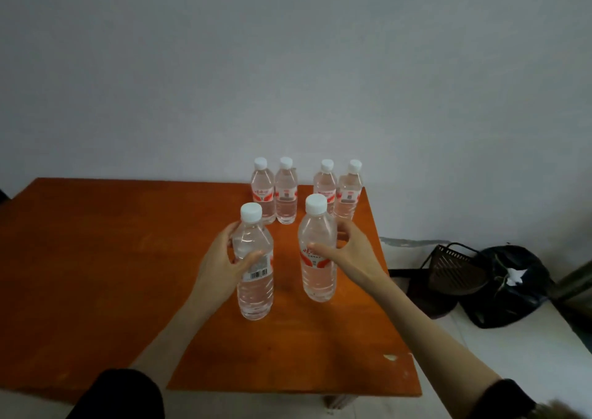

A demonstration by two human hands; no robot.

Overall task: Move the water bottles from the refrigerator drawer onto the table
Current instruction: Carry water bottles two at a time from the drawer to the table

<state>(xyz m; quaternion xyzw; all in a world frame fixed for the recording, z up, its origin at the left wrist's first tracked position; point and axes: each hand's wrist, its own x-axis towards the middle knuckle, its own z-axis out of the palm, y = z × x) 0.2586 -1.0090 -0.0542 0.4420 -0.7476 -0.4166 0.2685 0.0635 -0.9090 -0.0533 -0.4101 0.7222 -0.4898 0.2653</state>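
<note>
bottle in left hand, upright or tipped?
Upright. The bottle stands on the table, white cap on top; left hand grips its side.

We stood in what looked like a plain room of a home or small flat. An orange wooden table [96,258] was pushed against a bare, pale painted wall [288,66]. Beside it, on the light floor [512,354], lay a black plastic bag [512,290] and a dark wire basket [455,268], everyday household clutter rather than shop or office furnishings.
</note>
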